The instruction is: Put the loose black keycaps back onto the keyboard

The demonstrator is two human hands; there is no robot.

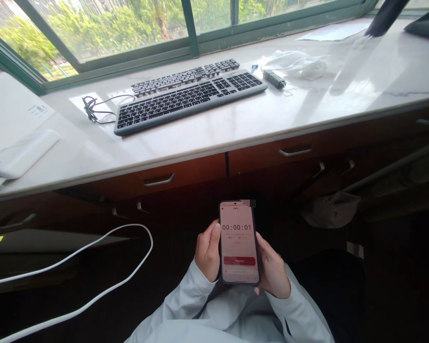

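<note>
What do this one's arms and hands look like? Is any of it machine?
Nothing mechanical shows. The left grip and right grip are ordinary human hands, bare, with no glove, ring or watch visible. Long, plain, pale grey sleeves reach down to the wrists, with no print or logo in view.

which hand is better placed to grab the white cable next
Left hand, probably: the white cable loops on that side, nearer to it than to the right hand. Both hold the phone; the right could support it alone.

Keyboard [191,101] and crumpled plastic [309,67] on white countertop [200,133]
</note>
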